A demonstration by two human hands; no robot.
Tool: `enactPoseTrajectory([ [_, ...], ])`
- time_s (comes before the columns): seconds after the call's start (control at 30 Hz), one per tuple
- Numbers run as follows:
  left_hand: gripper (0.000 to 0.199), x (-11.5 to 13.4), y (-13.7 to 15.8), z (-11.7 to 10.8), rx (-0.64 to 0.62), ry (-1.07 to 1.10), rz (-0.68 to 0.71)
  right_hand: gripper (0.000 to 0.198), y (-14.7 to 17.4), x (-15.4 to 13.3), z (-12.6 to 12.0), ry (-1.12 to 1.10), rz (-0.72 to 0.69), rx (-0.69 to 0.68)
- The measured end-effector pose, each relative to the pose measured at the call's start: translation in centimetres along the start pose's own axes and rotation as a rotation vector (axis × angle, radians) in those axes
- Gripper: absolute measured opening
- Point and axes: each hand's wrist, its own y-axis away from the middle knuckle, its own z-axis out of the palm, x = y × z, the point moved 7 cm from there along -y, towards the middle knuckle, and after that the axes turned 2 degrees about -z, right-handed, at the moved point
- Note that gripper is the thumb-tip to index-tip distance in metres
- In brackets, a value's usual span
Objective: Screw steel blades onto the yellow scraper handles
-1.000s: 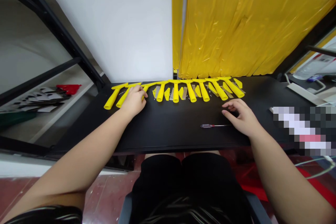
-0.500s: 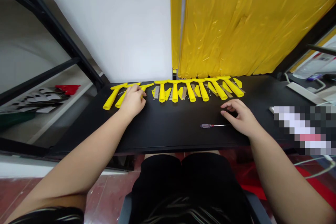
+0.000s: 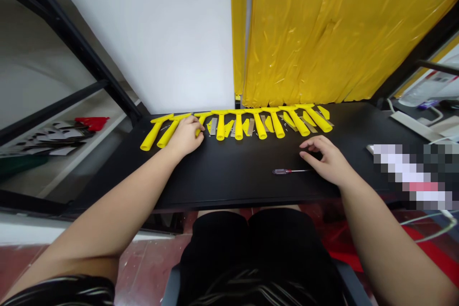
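Observation:
A row of yellow plastic T-shaped scraper handles (image 3: 263, 126) runs along the back of the black table. My left hand (image 3: 187, 137) is at the third one from the left, its fingers curled over that yellow scraper handle (image 3: 203, 117) and hiding most of it. Between the handles lie yellow flat plates (image 3: 228, 127), grey metal blades (image 3: 213, 126) and small screws. My right hand (image 3: 328, 160) rests on the table at the right, fingers loosely bent and apart, holding nothing. Beside it lies a screwdriver (image 3: 282, 171) with a clear handle, its shaft pointing towards that hand.
Behind the black table (image 3: 229, 172) stand a white panel (image 3: 161, 33) and a yellow plastic-wrapped stack (image 3: 322, 33). A black-framed shelf (image 3: 82, 91) is on the left, with red and white items. Cables and a blurred-out item (image 3: 412, 177) are at the right edge.
My left hand has shifted slightly right, off the second handle and onto the third, with its fingers curling over it. My right hand stays nearly where it was.

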Motion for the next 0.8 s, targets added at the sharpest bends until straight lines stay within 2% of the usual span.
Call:
enactPoseTrajectory([
  [0.47, 0.021, 0.4, -0.2, 0.7, 0.029, 0.086, -0.002, 0.013, -0.1, -0.7, 0.0, 0.012, 0.006, -0.012],
  [0.63, 0.038, 1.2, -0.1, 0.9, 0.042, 0.089, 0.033, 0.014, -0.1, -0.6, 0.0, 0.011, 0.011, -0.024],
  [0.8, 0.052, 2.3, 0.2, 1.7, -0.057, 0.045, 0.129, 0.014, -0.2, -0.4, 0.0, 0.004, 0.001, -0.019],
])
